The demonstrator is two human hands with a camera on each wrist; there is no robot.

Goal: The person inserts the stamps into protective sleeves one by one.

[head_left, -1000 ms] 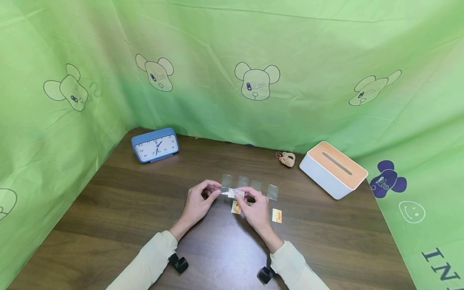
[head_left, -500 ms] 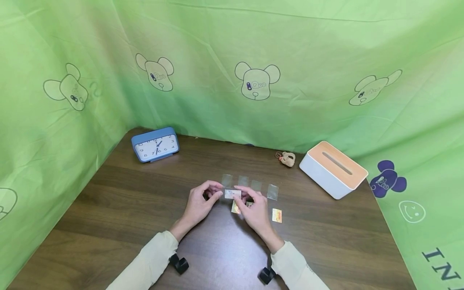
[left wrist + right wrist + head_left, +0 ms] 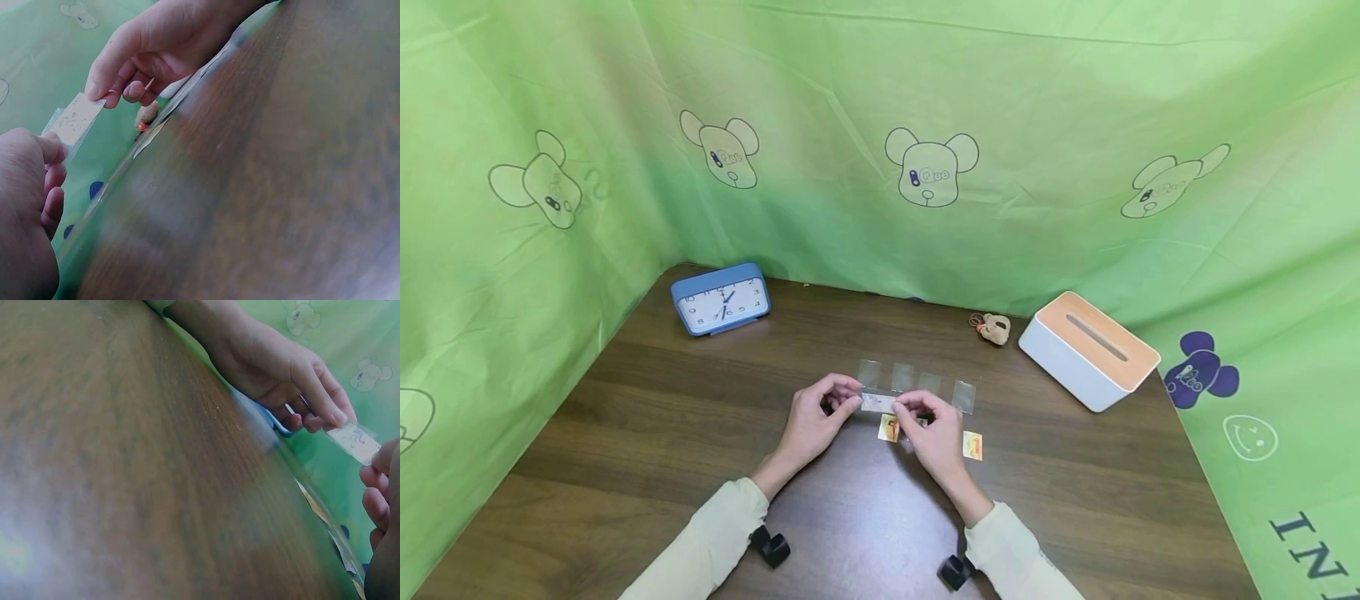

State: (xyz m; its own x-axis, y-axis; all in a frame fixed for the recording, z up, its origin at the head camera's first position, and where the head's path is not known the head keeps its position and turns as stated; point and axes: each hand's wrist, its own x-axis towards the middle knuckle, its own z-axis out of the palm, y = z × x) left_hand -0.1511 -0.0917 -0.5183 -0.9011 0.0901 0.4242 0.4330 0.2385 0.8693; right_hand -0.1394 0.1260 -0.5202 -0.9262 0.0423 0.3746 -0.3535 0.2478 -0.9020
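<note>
In the head view a small whitish card (image 3: pixel 877 402) is held level above the table between both hands. Around its left part lies a clear plastic sleeve (image 3: pixel 52 120), whose edge shows past the card in the left wrist view. My left hand (image 3: pixel 814 419) pinches the sleeve's left end between thumb and fingers. With thumb and forefinger my right hand (image 3: pixel 937 435) pinches the right end of the card. How far the card sits inside the sleeve is hard to tell. Below the hands lies an orange-yellow card (image 3: pixel 888 428); something beside it is mostly hidden by my right hand.
Several clear sleeves, such as the rightmost sleeve (image 3: pixel 964 397), lie in a row beyond the hands. Another orange card (image 3: pixel 972 446) is right of my right hand. Farther back are a blue clock (image 3: pixel 722 301), a small beige trinket (image 3: pixel 996 329) and a tissue box (image 3: pixel 1090 350).
The card has slid left toward my left hand, over the clear stretch of sleeve. My right hand has shifted its grip to the card's right end. My left hand has hardly moved.
</note>
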